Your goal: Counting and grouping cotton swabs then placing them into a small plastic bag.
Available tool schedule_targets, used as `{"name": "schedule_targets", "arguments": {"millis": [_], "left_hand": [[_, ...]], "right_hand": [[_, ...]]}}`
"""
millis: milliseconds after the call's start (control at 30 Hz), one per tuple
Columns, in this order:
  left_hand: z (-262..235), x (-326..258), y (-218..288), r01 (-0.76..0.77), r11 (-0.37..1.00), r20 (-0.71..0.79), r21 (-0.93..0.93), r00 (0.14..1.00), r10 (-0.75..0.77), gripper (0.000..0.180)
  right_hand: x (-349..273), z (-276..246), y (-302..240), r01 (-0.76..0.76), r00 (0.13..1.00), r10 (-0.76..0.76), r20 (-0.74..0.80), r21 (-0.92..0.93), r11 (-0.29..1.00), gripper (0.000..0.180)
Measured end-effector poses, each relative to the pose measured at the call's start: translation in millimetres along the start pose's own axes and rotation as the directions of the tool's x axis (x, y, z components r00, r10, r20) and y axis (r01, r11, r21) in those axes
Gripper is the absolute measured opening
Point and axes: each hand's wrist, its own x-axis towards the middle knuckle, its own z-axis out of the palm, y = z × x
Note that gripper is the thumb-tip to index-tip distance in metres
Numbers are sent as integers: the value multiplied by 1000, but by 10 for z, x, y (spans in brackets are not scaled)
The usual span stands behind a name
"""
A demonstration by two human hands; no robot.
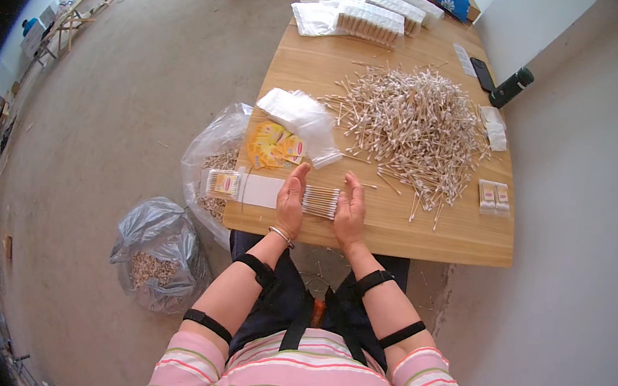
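Note:
Near the table's front edge, a flat bundle of cotton swabs (319,201) lies with its stick ends pointing left and right. My left hand (290,202) stands on edge at its left end, fingers stretched out together. Facing it, my right hand (351,210) is held the same way at the right end. Both palms appear to touch the swab tips. Left of my left hand lies a blank white strip (262,191), and beyond it a clear pack of swabs (223,184) with a yellow label. Yellow printed cards (272,146) are fanned out behind the strip.
A big heap of loose cotton swabs (419,129) covers the table's middle. Clear plastic bags (299,117) lie left of it; two small packs (494,196) sit right. Filled packs (370,23), a phone (482,74) and a dark bottle (512,87) are farther back. Swab-filled bags (161,252) stand on the floor.

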Motion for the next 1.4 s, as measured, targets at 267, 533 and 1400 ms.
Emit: {"name": "schedule_targets", "arguments": {"millis": [267,533,1400], "left_hand": [[-25,21,-17,-11,998,63,58,998,7,57],[-50,21,26,25,1000,81,-18,996,-23,58],[-61,-10,27,27,1000,31,16,999,-27,59]], "right_hand": [[-51,23,11,163,976,-127,178,-207,965,51],[-213,-102,-303,528,775,112,622,-734,428,81],[-163,-61,-16,318,943,-223,247,-471,823,56]]}}
